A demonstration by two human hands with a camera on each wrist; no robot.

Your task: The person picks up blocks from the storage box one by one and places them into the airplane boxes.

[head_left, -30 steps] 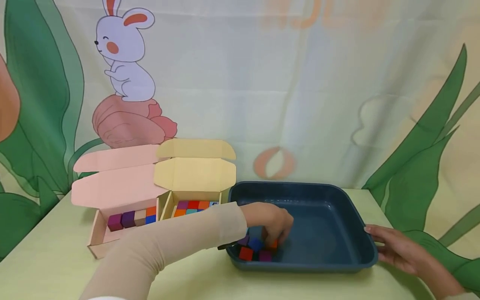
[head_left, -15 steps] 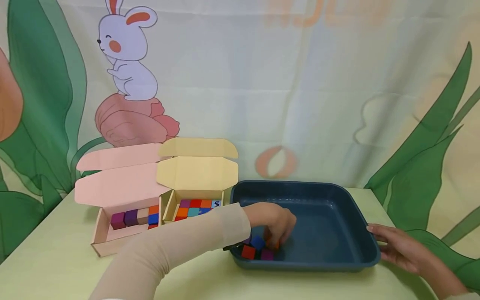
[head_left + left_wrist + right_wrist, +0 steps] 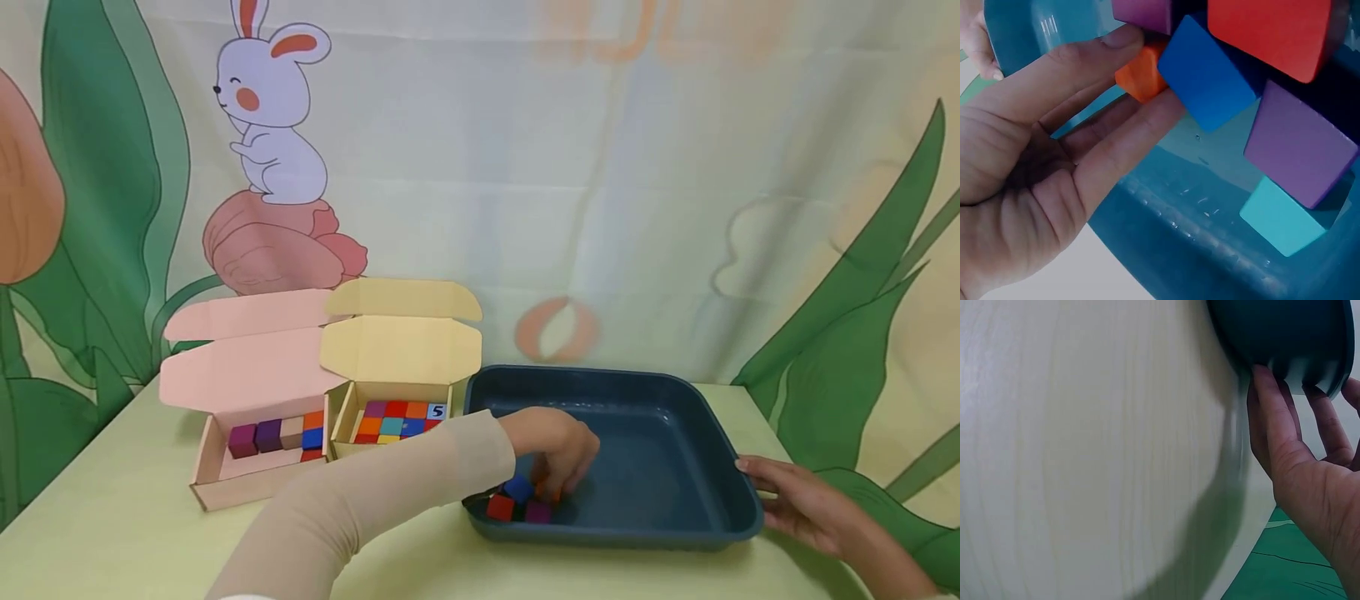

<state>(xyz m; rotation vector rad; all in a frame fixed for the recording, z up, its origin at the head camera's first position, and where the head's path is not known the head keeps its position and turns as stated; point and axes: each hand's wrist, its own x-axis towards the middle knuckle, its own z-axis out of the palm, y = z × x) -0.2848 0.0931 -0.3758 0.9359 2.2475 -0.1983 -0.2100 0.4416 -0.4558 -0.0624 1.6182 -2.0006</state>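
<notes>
My left hand (image 3: 558, 454) reaches down into the left side of a dark blue tray (image 3: 645, 533). Its thumb and fingers pinch an orange cube (image 3: 1141, 74), partly covered by the fingertips. Close around it lie a blue cube (image 3: 1210, 75), a red cube (image 3: 1269, 34) and a purple cube (image 3: 537, 511). A second purple cube (image 3: 1300, 144) and a turquoise cube (image 3: 1282, 215) sit farther along the tray floor. At the tray's right end my right hand (image 3: 802, 500) holds the rim, its fingers along the outer wall.
Left of the tray stand two open card boxes, a pink one (image 3: 251, 487) and a yellow one (image 3: 397, 346). Both contain coloured cubes; one in the yellow box bears a "5" (image 3: 437, 411). My left sleeve hides part of them. A printed rabbit curtain (image 3: 420, 167) hangs behind the table.
The head view has shifted, so the boxes and tray sit slightly farther right in it. My left hand stays at the orange cube, and my right hand keeps its place on the rim.
</notes>
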